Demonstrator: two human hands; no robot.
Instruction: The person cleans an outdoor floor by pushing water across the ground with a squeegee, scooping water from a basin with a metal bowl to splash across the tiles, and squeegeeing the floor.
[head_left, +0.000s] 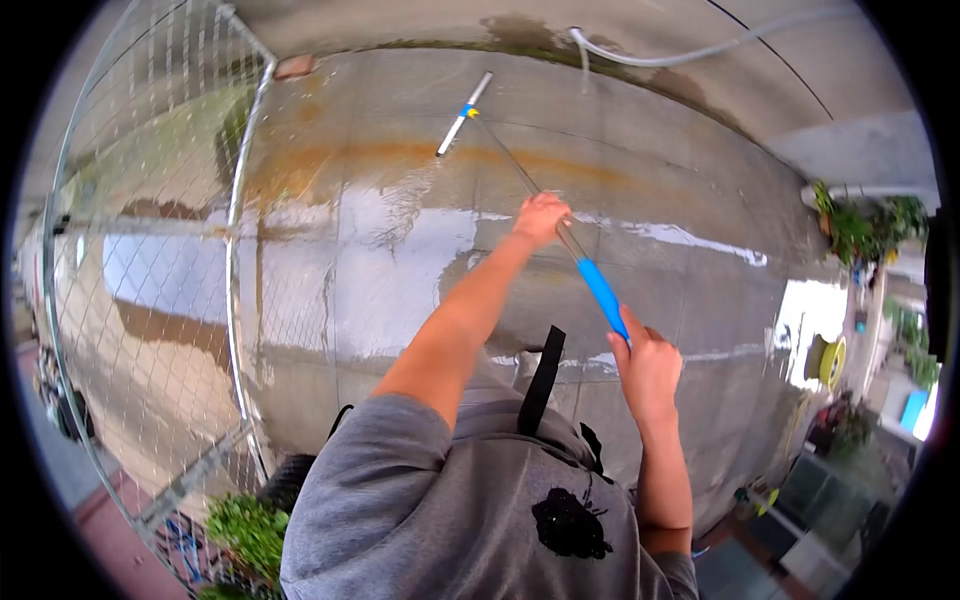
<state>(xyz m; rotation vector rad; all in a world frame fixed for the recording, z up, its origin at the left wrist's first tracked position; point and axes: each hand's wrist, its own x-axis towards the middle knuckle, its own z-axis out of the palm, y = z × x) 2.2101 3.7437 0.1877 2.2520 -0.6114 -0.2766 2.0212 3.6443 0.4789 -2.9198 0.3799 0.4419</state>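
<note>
I hold a long-handled floor squeegee point(600, 292) with both hands. My left hand point(543, 217) is closed round its metal pole, partway down from the blue grip. My right hand point(650, 368) is wrapped about the upper end of that grip. At the far end, the pale, narrow squeegee head point(455, 133) has a blue and yellow joint and lies slanted on or just over the concrete floor point(640, 130); contact cannot be made out. Water point(400, 260) shines on the floor between the head and my body.
A chain-link gate point(235, 190) with a metal frame stands at the left. From the far wall a white hose or pipe point(660, 62) juts out. Green plants point(870, 232) and a yellow-green round object point(832, 362) are at the right. A leafy plant point(245, 535) grows at lower left.
</note>
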